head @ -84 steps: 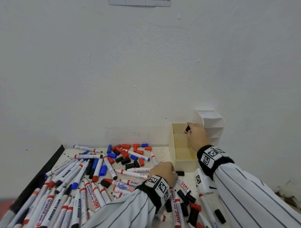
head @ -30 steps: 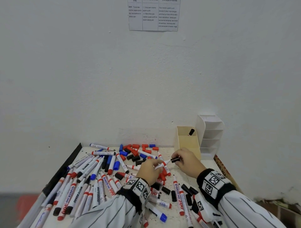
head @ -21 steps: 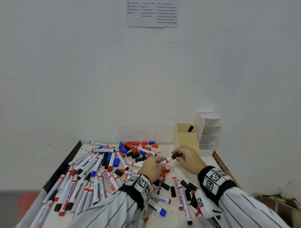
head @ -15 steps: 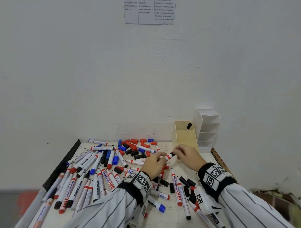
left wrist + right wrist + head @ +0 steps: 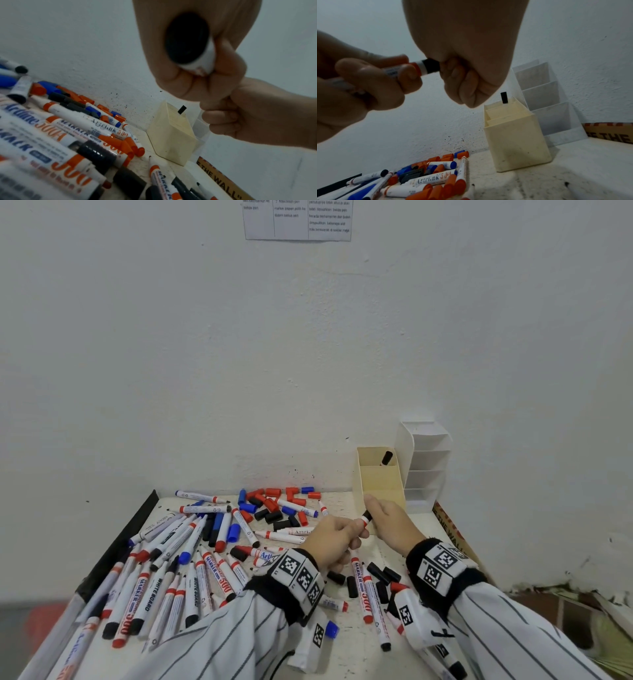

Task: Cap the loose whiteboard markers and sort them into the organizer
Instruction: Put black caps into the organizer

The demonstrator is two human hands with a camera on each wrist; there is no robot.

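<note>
1. Left hand (image 5: 334, 539) is wrapped around the marker (image 5: 419, 67) barrel, fingers (image 5: 373, 78) curled tight on it, thumb on top. The marker is up in the air above the table (image 5: 421, 529), between the two hands, pointing towards the right hand.
2. Right hand (image 5: 390, 525) is balled into a fist around the black cap (image 5: 431, 66). Fingers (image 5: 467, 86) are fully curled, no gap between them, and only the near end of the cap sticks out of the grip.
3. The cap sits on the marker's tip end, right up against the white-and-red collar. Can't tell if it's pushed fully home.
4. From the left wrist view you mostly see the marker's black back end (image 5: 187, 39) poking out of the fist, with the right hand's knuckles just behind it.
5. The hands are just in front of the cream organizer (image 5: 378, 484), which stands against the wall. One capped black marker (image 5: 387, 457) stands in its back compartment, leaning a bit.
6. A white tiered holder (image 5: 424, 463) stands just right of the organizer, touching or nearly so.
7. The loose pile (image 5: 191, 549) of markers and red, blue and black caps covers the left and middle of the table, some under the forearms too.
</note>
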